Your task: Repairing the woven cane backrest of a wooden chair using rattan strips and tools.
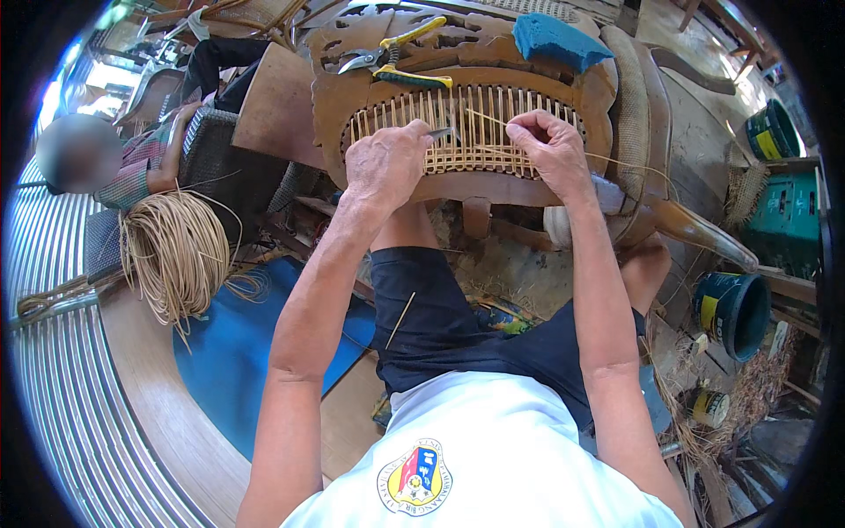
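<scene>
Shears (388, 69), one pair, and one blue sponge (559, 41) lie on the far edge of one chair (546, 84). Nearer, its one cane panel (466, 158) is partly hidden by the left hand (385, 163), closed round one metal tool (440, 133), handle covered, and, apart, the right hand (553, 151), pinching one strand (488, 117), right end hard to trace.

- Daylight, fairly bright o'all; strongest at upper L & upper R rims, blown out in spots.
- Shirt (519, 449) v. bright, nr. washed out.
- Metal sheet (66, 414), far L: pale sheen, ribs bent by fisheye.
- Blk vignette all round, corners lost.
- Under chair (519, 187) & inside bucket (735, 317): dim.
- L hand (385, 165), R hand (554, 150) fairly sharp; cane weave (480, 159) a bit soft.
- Other person's head (79, 154) blurred out.
</scene>
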Demonstrator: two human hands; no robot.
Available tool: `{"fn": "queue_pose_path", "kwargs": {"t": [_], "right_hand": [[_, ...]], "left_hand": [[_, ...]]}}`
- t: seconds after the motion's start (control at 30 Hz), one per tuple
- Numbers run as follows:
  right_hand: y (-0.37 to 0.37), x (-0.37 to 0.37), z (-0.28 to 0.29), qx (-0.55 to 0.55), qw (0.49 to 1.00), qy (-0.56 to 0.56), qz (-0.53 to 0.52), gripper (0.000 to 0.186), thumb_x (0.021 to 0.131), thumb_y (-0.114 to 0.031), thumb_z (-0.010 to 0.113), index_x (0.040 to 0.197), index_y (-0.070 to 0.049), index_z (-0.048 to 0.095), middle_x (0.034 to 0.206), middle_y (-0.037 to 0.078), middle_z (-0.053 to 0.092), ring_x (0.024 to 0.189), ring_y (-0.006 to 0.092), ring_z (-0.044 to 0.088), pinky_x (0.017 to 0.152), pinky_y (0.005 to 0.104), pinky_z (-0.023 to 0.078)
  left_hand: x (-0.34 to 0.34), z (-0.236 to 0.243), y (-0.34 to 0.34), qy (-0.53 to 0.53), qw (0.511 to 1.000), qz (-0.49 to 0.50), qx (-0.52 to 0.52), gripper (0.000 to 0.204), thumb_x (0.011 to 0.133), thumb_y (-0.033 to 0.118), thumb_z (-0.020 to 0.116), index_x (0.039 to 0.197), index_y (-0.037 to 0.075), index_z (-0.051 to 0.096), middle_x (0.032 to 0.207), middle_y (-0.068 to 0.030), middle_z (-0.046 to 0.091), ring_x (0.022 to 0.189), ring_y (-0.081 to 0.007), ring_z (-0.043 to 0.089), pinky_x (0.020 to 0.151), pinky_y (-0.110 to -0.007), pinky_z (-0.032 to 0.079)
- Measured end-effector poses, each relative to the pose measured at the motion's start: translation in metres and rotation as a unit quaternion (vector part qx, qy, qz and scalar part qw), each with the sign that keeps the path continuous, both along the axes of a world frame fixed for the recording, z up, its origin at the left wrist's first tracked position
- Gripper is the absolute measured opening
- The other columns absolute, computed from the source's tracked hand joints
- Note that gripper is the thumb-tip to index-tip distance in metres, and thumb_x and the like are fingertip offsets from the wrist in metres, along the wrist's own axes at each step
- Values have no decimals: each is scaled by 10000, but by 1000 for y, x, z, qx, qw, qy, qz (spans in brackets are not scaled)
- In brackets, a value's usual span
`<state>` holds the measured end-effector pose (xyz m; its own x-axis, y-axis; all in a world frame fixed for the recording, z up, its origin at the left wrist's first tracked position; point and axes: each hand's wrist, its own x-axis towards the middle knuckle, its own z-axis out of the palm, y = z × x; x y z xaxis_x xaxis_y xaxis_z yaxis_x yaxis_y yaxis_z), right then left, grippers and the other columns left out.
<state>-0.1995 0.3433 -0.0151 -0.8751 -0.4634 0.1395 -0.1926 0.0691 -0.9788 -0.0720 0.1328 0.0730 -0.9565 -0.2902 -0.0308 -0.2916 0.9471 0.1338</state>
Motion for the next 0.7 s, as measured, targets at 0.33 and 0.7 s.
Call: {"fn": "queue_pose_path", "kwargs": {"t": [0.33,0.7], "right_hand": [[4,1,2,5,1000,-16,21,110,982,-180,741,966,-71,749,810,-85,626,747,7,532,678,204,442],[1,2,3,2,1000,-24,14,116,962,-180,745,948,-66,753,800,-47,642,738,49,551,672,244,469]], "left_hand": [[-10,2,9,-80,995,2,-54,269,1043,313,532,1119,150,732,1005,-174,762,974,-397,731,870,-526,565],[-4,-42,-27,66,972,-4,227,273,1005,281,591,1076,54,727,940,-206,749,882,-414,717,788,-496,551]]}}
